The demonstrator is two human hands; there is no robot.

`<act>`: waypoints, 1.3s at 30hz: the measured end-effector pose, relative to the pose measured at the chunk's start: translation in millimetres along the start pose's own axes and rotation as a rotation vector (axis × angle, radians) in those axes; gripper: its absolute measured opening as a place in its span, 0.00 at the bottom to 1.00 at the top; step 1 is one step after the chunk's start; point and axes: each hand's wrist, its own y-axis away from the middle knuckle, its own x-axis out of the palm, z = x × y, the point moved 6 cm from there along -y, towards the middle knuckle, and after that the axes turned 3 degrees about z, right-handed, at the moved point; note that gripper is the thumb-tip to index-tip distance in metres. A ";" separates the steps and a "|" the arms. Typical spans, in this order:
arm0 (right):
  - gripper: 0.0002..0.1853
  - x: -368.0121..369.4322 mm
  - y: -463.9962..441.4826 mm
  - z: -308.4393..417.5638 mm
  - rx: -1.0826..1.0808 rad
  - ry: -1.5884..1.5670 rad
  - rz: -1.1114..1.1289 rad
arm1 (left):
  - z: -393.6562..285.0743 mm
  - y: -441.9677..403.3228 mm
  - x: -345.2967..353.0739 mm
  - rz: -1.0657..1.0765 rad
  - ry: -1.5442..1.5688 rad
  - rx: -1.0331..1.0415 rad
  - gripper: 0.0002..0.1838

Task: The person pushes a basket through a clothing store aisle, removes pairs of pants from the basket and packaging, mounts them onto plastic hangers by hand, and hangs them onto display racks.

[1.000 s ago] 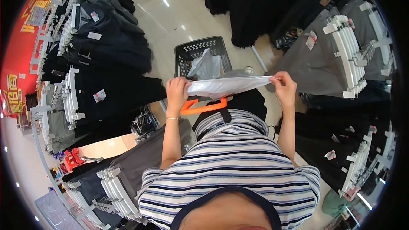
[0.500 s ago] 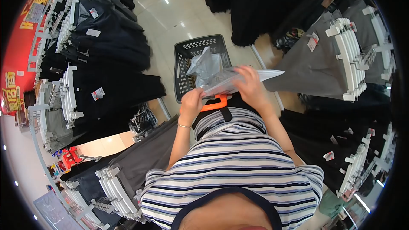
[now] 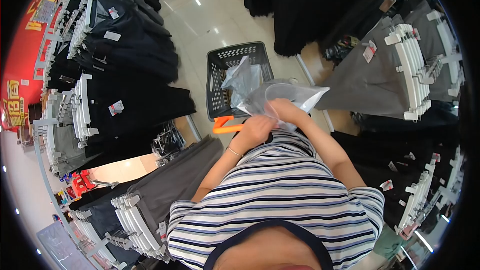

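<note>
A clear plastic bag (image 3: 302, 93) with a whitish edge spreads out in front of my waist, above the near right part of the shopping basket. My left hand (image 3: 256, 129) is closed on the near edge of the bag. Close beside it, my right hand (image 3: 286, 111) is bent inward with fingers together at the bag, its fingertips partly behind the film. The dark grey basket (image 3: 213, 82) stands on the floor and holds silvery plastic packaging (image 3: 242, 80). Its orange handle (image 3: 223, 125) sticks out left of my left hand.
Racks of black trousers (image 3: 135, 97) line the left side, with grey trousers (image 3: 175, 175) nearer me. On the right hang more grey trousers (image 3: 367, 80) on white hangers (image 3: 412, 77). A tiled floor aisle (image 3: 200, 15) runs ahead between the racks.
Both hands have come closer together, the left moving right and the right moving down and left. The bag has gone from flat and narrow to more spread out, and more of the orange handle shows.
</note>
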 end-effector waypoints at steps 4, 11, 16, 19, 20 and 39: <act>0.29 53.2 -34.2 -42.2 0.119 0.160 0.165 | -12.2 -8.3 6.5 0.051 0.010 0.025 0.09; 0.31 96.4 -19.5 -93.7 0.408 0.409 -0.090 | -42.5 -6.0 26.5 0.234 0.039 0.241 0.09; 0.21 95.3 -30.5 -110.4 0.389 0.122 -0.011 | -15.2 3.7 18.9 0.251 0.389 -0.052 0.12; 0.16 76.9 -16.1 -93.4 0.149 -0.089 -0.304 | 39.2 30.1 25.3 0.074 0.863 -0.559 0.16; 0.15 69.6 -5.3 -85.5 0.057 -0.159 -0.428 | 71.2 42.2 31.9 -0.106 1.010 -0.725 0.18; 0.13 -151.5 204.8 37.3 -0.206 -1.267 -1.499 | 286.9 212.2 71.2 0.223 -0.114 -1.441 0.23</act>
